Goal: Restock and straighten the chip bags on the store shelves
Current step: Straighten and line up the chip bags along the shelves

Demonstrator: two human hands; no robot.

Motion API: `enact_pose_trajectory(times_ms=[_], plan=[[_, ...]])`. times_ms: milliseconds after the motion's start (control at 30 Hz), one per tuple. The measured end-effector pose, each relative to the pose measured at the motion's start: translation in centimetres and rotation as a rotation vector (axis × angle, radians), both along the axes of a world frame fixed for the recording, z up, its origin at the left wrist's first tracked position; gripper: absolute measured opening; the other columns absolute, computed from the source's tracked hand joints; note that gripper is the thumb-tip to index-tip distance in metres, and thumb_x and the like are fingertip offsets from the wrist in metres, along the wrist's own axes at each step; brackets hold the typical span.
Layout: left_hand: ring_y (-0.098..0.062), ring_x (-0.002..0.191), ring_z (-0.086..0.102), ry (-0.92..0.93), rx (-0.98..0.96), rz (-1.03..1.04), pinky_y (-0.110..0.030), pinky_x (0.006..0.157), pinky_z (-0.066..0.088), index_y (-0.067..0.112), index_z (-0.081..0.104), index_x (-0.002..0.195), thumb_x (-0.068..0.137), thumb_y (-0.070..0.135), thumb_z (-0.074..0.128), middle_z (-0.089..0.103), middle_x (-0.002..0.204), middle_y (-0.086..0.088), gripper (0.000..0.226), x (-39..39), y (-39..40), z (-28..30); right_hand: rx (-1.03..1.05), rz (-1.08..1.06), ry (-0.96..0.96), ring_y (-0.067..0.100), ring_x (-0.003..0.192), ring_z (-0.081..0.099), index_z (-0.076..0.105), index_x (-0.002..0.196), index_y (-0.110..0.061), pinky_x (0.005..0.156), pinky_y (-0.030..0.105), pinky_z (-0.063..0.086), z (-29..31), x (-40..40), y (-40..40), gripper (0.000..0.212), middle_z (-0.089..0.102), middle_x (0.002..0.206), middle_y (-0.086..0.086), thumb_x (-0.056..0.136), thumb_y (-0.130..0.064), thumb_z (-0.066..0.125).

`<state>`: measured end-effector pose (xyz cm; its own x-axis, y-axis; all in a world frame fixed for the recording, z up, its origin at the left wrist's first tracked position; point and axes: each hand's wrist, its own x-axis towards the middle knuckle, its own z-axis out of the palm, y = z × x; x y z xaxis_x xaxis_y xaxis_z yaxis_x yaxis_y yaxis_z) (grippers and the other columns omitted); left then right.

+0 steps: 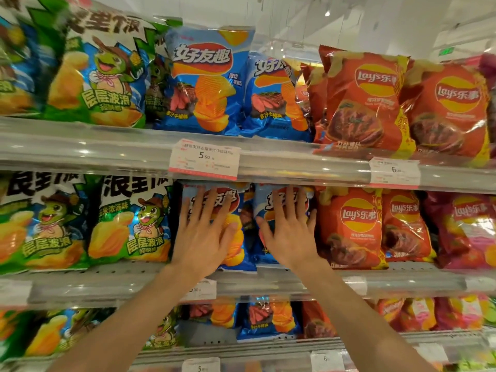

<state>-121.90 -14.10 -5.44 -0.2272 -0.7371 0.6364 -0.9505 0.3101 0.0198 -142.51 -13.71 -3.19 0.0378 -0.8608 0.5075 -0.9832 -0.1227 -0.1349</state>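
1. Left hand (pixel 205 232) — fingers straight and spread, palm laid flat on the face of the left blue chip bag (pixel 239 237) on the middle shelf (pixel 268 284); nothing is grasped.
2. Right hand (pixel 291 232) — likewise flat and spread, pressing the right blue chip bag (pixel 264 196) just beside the first; nothing is grasped.
3. Position: both bags stand upright near the front edge of the shelf, between the green bags (pixel 128 224) and the red Lay's bags (pixel 351 226).
4. Handling, as a judgement: air-filled foil pouches, light and soft, glossy and likely slippery; contents brittle, so hard squeezing risks crushing.
5. Best hold: broad palm pressure on the face to square a bag up, or a pinch at the crimped top seam to lift it.
6. Other rows of the same brands fill the upper shelf (pixel 107 146) and the one below.
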Motion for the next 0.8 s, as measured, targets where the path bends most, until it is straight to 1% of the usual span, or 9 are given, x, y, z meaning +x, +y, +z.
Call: enact_pose_trajectory(times_ms=[100,200,267,400,467,600,733,800], plan=[[-0.038,0.153,0.011,-0.020,-0.001,0.012,-0.064,0.120,0.012,0.030,0.019,0.159,0.103,0.056,0.017,0.018,0.166,-0.014,0.063,-0.1,-0.3,-0.3,-0.012,-0.014,0.074,0.036,0.154,-0.005,0.018,0.160,-0.024,0.115,0.072,0.014,-1.2,-0.4,-0.3,0.075,0.003,0.168,0.012,0.098,-0.066,0.019],[-0.042,0.153,0.010,-0.051,0.013,0.022,-0.070,0.116,0.011,0.036,0.011,0.159,0.102,0.060,0.017,0.013,0.166,-0.017,0.063,-0.3,-0.7,-0.1,-0.013,-0.011,0.091,0.037,0.154,-0.005,0.017,0.160,-0.026,0.114,0.072,0.016,-1.3,-0.4,-0.6,0.073,0.002,0.168,0.012,0.099,-0.065,0.021],[-0.043,0.152,0.008,-0.079,0.016,0.034,-0.071,0.115,0.010,0.037,0.011,0.159,0.101,0.061,0.017,0.010,0.167,-0.018,0.063,-0.4,-0.9,0.0,-0.011,0.003,0.102,0.037,0.154,-0.007,0.014,0.160,-0.028,0.115,0.072,0.015,-1.4,-0.4,-0.8,0.072,-0.001,0.168,0.011,0.099,-0.065,0.021],[-0.042,0.153,0.005,-0.105,-0.008,0.041,-0.069,0.116,0.009,0.035,0.019,0.159,0.100,0.063,0.019,0.010,0.166,-0.019,0.065,-0.3,-0.9,0.1,-0.015,0.049,0.099,0.036,0.153,-0.014,0.008,0.161,-0.031,0.118,0.068,0.011,-1.6,-0.9,-0.9,0.071,-0.010,0.168,0.008,0.099,-0.064,0.019],[-0.041,0.153,0.003,-0.100,-0.015,0.039,-0.070,0.116,0.010,0.035,0.017,0.159,0.099,0.063,0.019,0.009,0.166,-0.019,0.066,-0.3,-0.8,0.0,-0.021,0.070,0.098,0.034,0.153,-0.015,0.006,0.160,-0.032,0.119,0.066,0.010,-1.7,-1.2,-0.9,0.071,-0.012,0.168,0.006,0.098,-0.063,0.020],[-0.039,0.154,-0.004,-0.069,0.015,0.052,-0.069,0.117,0.008,0.036,0.011,0.159,0.098,0.065,0.014,0.001,0.167,-0.016,0.068,-0.5,-1.0,-0.1,-0.021,0.109,0.089,0.031,0.153,-0.017,0.005,0.160,-0.034,0.120,0.064,0.008,-1.9,-1.8,-1.1,0.070,-0.013,0.168,0.002,0.099,-0.061,0.023],[-0.037,0.154,-0.004,-0.046,0.032,0.042,-0.068,0.118,0.007,0.037,0.010,0.159,0.097,0.067,0.007,-0.001,0.168,-0.016,0.069,-0.5,-0.9,0.0,0.009,0.126,0.095,0.028,0.152,-0.021,0.001,0.160,-0.036,0.120,0.065,0.006,-1.8,-2.1,-1.3,0.070,-0.017,0.167,0.000,0.099,-0.061,0.024],[-0.036,0.154,-0.003,-0.031,0.010,0.046,-0.066,0.119,0.006,0.035,0.012,0.160,0.097,0.067,0.010,0.000,0.168,-0.016,0.070,-0.3,-0.6,-0.1,-0.010,0.107,0.093,0.028,0.152,-0.021,0.001,0.160,-0.036,0.120,0.065,0.003,-1.8,-2.1,-1.1,0.071,-0.016,0.167,0.001,0.098,-0.064,0.022]])
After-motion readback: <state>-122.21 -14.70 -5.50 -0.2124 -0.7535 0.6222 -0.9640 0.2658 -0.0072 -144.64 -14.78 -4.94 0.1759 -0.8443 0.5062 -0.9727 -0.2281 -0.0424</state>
